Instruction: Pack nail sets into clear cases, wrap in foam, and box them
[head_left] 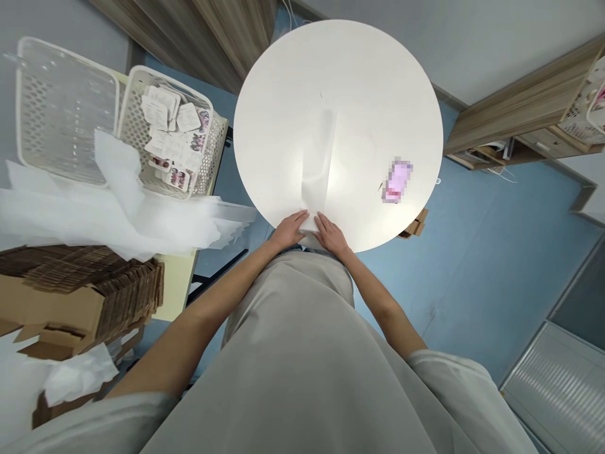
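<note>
While the translucent white packing strip (317, 157) lies lengthwise before me on the round white table (378, 75), I have its near end between my two hands at the table's edge. My left hand (289, 231) and right hand (331, 233) are lightly closed, fingers bent and extended only partway, each gripping one side of that end. Whether the small white bulk there is only folded strip or has something inside, I cannot tell. Holding both sides probably squares the end, and lying straight out from my body, the strip suits an even grip.

The pink phone-like item (397, 180), blurred, lies to the right, apart from the strip. On my left, likely placed for easy reach, stand two perforated white plastic baskets. The farther-left basket (19, 101) holds clear plastic pieces (70, 120); the nearer basket (132, 126) holds a jumble of white cards (165, 107) and printed packs (178, 178). White foam sheets (108, 221) and flattened cardboard cartons (127, 296) lie closer to me.
</note>
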`<state>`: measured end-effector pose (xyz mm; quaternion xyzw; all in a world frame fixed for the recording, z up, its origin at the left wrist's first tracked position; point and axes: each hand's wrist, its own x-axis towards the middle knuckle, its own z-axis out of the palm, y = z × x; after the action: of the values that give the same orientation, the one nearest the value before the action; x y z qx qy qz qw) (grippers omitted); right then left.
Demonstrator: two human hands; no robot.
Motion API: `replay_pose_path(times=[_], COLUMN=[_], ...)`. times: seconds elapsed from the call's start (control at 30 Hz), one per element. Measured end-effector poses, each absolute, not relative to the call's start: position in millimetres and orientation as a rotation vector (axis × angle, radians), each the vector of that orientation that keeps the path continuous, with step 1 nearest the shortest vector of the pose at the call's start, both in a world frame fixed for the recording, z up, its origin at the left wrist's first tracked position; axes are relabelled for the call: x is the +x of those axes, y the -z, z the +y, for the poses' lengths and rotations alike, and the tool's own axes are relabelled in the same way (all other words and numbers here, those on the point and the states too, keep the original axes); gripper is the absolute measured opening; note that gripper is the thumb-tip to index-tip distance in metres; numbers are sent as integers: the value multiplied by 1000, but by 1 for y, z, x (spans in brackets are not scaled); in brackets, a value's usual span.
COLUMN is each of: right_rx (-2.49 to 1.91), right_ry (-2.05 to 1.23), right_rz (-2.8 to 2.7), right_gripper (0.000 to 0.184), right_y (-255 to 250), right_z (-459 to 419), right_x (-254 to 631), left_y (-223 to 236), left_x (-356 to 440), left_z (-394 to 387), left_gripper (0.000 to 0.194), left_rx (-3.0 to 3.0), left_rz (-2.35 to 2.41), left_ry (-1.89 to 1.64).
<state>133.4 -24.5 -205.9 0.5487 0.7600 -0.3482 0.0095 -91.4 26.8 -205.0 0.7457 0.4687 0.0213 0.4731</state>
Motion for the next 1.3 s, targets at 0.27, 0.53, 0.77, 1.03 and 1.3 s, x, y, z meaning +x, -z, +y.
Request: replay_pose_path(times=[0.27, 0.53, 0.77, 1.03, 1.3], right_rx=[2011, 2278, 2169, 1889, 1745], right_ry=[1127, 1129, 917, 1029, 1025], right_rz=[2172, 1923, 2135, 2323, 2394], right_gripper=[52, 35, 41, 60, 64], right_y=[201, 219, 205, 204, 210], right_z=[5, 55, 74, 48, -17], right_x=[130, 128, 119, 118, 129], left_y=[204, 219, 214, 219, 215], left_x=[-84, -69, -59, -62, -84], left_z=[52, 76, 83, 85, 31], left_gripper=[40, 22, 53, 61, 79], left_rx=[1495, 1390, 1832, 1961, 1981], left_rz=[1473, 1762, 1535, 1222, 1118], left_ry=[-73, 0, -102, -51, 27])
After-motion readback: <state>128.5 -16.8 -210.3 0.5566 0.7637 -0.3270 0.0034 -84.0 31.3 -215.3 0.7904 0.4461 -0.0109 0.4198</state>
